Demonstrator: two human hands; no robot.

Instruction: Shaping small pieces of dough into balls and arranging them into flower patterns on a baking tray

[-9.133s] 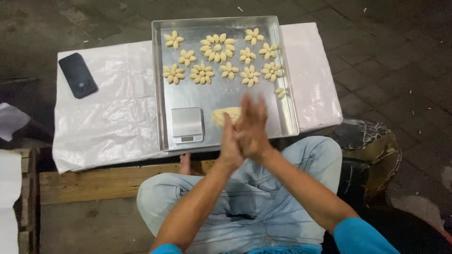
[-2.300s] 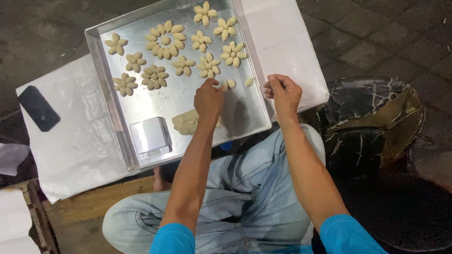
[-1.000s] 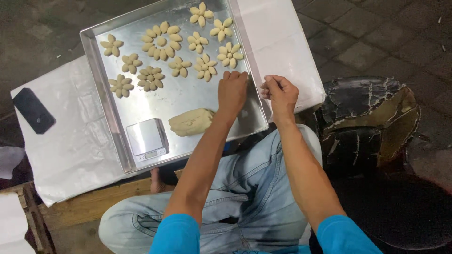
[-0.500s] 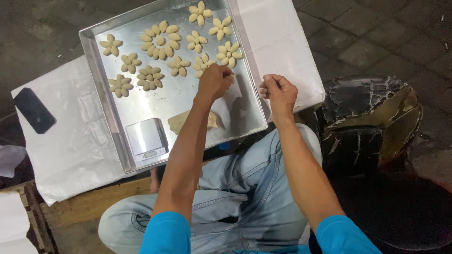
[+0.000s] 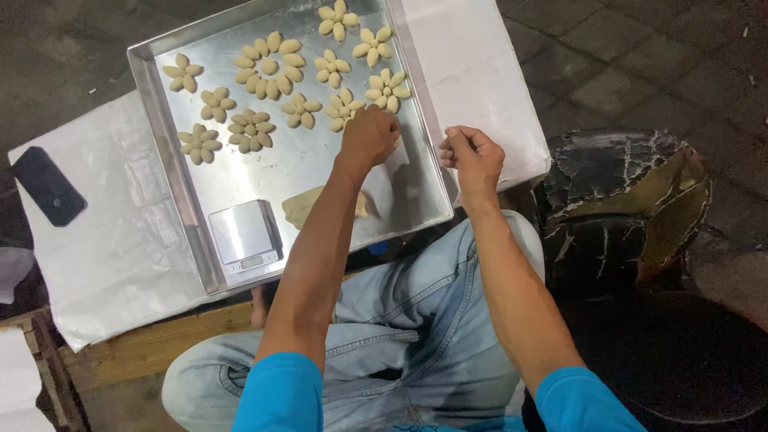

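A shiny metal baking tray (image 5: 160, 120) lies on a white plastic sheet. Several flower-shaped dough pieces (image 5: 270, 61) sit across its far half. My left hand (image 5: 368, 136) reaches over the tray, knuckles up, fingers curled down onto the tray next to a dough flower (image 5: 345, 108); what is under them is hidden. My right hand (image 5: 470, 154) hovers at the tray's right edge with fingertips pinched together, and I cannot make out anything in it. A lump of raw dough (image 5: 302, 206) rests near the front of the tray, partly behind my left forearm.
A small digital kitchen scale (image 5: 245, 237) stands in the tray's front left corner. A dark phone (image 5: 48, 186) lies on the white sheet (image 5: 112, 256) at the left. A cracked black stool (image 5: 624, 208) stands to the right. Wooden planks (image 5: 152, 348) run below the sheet.
My left hand has moved up the tray from the dough lump area to the dough flowers at the right. My right hand has stayed pinched by the tray's right edge.
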